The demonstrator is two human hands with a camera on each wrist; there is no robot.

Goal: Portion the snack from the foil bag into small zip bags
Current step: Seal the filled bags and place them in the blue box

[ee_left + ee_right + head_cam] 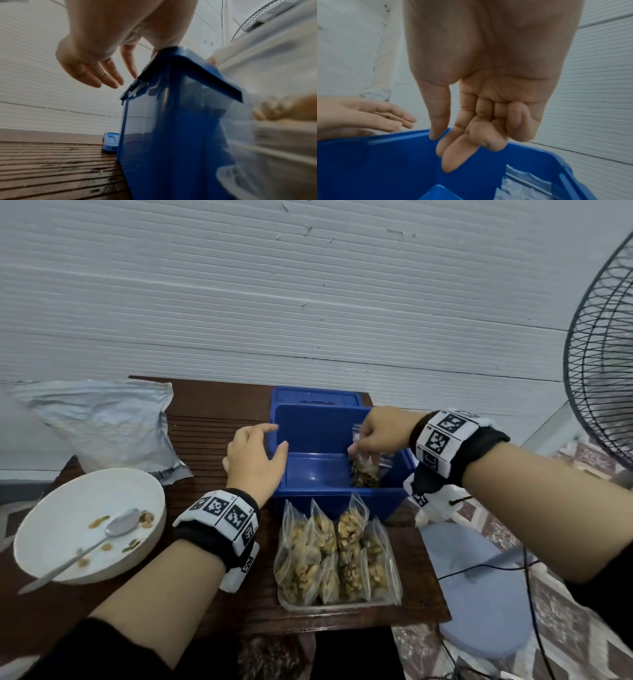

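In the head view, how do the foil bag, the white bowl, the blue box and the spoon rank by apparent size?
1-3. foil bag, white bowl, blue box: look alike, not ranked.
4. spoon: smallest.

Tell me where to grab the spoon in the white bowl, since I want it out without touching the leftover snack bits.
Probably take the spoon by its handle end, which juts past the white bowl's near rim over the table. Come from the near-left side with fingers pinching across the thin handle. The spoon head lies inside among the crumbs, so that end is best left alone.
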